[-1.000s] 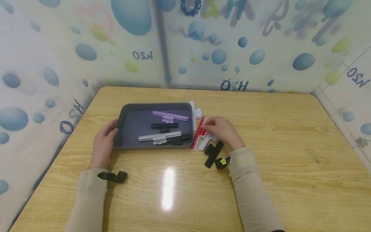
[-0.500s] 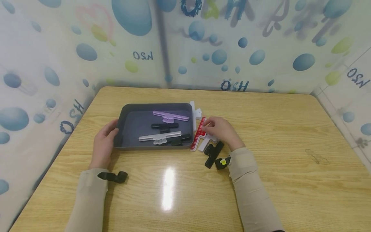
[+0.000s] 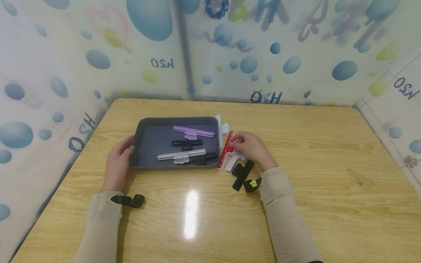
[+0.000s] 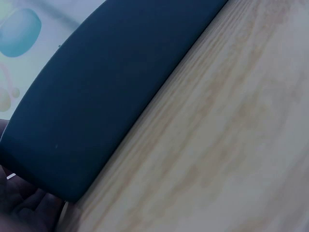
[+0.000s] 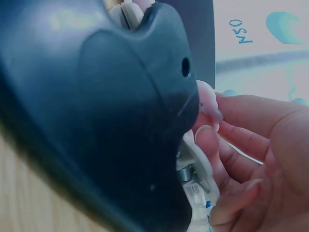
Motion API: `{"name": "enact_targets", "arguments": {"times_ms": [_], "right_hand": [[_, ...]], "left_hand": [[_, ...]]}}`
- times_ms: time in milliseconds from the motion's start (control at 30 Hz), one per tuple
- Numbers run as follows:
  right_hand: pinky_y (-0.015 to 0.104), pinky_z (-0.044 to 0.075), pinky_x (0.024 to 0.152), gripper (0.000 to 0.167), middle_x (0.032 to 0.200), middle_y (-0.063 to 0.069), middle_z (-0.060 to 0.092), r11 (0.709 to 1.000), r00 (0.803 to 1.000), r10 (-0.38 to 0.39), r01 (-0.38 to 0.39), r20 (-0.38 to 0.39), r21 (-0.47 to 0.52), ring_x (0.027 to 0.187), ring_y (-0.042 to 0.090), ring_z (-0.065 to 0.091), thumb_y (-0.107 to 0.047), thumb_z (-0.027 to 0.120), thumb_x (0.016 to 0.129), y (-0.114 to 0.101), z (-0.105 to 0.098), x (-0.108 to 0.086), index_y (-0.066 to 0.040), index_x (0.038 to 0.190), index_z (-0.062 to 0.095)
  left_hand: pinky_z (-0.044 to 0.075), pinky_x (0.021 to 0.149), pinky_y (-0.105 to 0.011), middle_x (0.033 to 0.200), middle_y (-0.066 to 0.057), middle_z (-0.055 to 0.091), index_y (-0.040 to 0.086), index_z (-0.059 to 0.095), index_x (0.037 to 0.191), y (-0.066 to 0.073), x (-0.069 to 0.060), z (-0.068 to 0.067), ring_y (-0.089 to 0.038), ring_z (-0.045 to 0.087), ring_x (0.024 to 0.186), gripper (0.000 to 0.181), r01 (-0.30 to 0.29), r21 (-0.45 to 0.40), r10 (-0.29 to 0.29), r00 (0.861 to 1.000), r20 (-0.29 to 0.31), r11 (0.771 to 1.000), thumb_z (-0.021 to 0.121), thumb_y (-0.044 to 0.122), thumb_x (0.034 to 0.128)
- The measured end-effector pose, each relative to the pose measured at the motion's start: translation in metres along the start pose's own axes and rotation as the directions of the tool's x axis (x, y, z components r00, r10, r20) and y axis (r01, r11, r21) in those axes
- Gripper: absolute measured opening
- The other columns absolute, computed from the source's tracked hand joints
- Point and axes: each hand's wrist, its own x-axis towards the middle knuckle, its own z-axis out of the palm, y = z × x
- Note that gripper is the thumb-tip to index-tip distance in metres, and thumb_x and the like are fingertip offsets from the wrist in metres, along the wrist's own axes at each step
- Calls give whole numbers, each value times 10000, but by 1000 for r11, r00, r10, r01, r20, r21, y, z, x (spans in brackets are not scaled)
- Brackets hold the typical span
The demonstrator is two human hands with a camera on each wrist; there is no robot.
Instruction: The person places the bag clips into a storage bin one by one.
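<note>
A dark grey tray [image 3: 158, 168] lies on the table, holding a purple clip [image 3: 194, 131], a white clip [image 3: 181, 155], a black clip [image 3: 186, 143] and another black one. My left hand [image 3: 116, 163] grips its left end; the left wrist view has the fingers [image 4: 29, 205] at a corner of the tray wall [image 4: 96, 96]. Beyond the right end, my right hand [image 3: 251, 148] pinches the handle of a red-and-white clip [image 3: 225, 152]. In the right wrist view thumb and fingers [image 5: 246, 111] meet on a pale handle [image 5: 207, 99], partly hidden by a large black clip [image 5: 120, 96].
Beside the right hand lie a white clip [image 3: 232, 162] and a black clip [image 3: 242, 175]. Another white clip [image 3: 220, 131] stands against the tray's right end. A patterned wall [image 3: 210, 73] rises behind the wooden table [image 3: 312, 164].
The red-and-white clip has shifted very slightly right and away from me under the right hand's pinch. The left hand and the tray look unchanged.
</note>
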Motion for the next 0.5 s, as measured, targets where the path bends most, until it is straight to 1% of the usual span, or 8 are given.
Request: {"name": "enact_targets", "arguments": {"times_ms": [333, 500], "right_hand": [[304, 438, 632, 207, 882, 27, 569, 1000, 1000, 9, -9, -18, 4, 770, 204, 511, -311, 580, 863, 3, 2, 3, -196, 1034, 603], [306, 441, 625, 177, 877, 28, 572, 1000, 999, -9, 10, -40, 11, 766, 202, 513, -295, 580, 865, 4, 3, 4, -195, 1009, 607]], "left_hand": [[271, 1034, -331, 1367, 24, 402, 204, 419, 1342, -2, 1, 1, -107, 342, 1246, 403, -8, -8, 8, 1000, -9, 1000, 416, 292, 949], [267, 1036, -337, 1371, 18, 397, 202, 418, 1343, -1, 1, 1, -113, 339, 1249, 404, -1, -16, 0, 1000, -6, 1000, 415, 289, 949]]}}
